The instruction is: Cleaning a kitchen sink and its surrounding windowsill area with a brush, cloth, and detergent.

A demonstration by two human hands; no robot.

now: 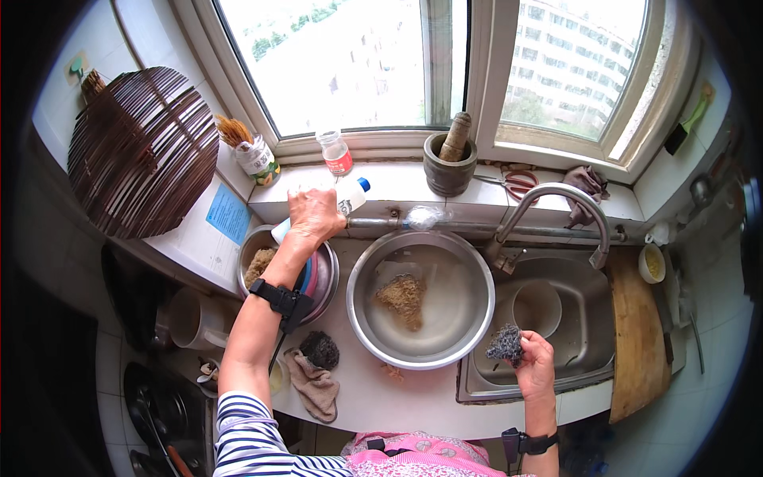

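Observation:
My left hand [316, 211] is closed around a white plastic bottle [351, 197] with a blue cap, tilted above the stacked bowls near the window ledge. Between the fingers of my right hand [535, 361] is a dark grey mesh scouring pad [505, 346], held over the sink's near left edge. A wide steel basin [356, 334] of cloudy water stands between my hands. In it lies a brown fibrous clump [404, 301], its exact kind unclear. Below my left wrist, a black scouring pad [320, 350] touches a crumpled brown cloth [313, 387] on the counter.
Right of the basin, the steel sink [590, 298] contains a round container [536, 307] under a curved faucet [554, 191]. A wooden cutting board [638, 340] lies beside it. Steel bowls [326, 286] sit at left. The ledge holds a mortar [448, 179] with its pestle, and red-handled scissors [520, 183].

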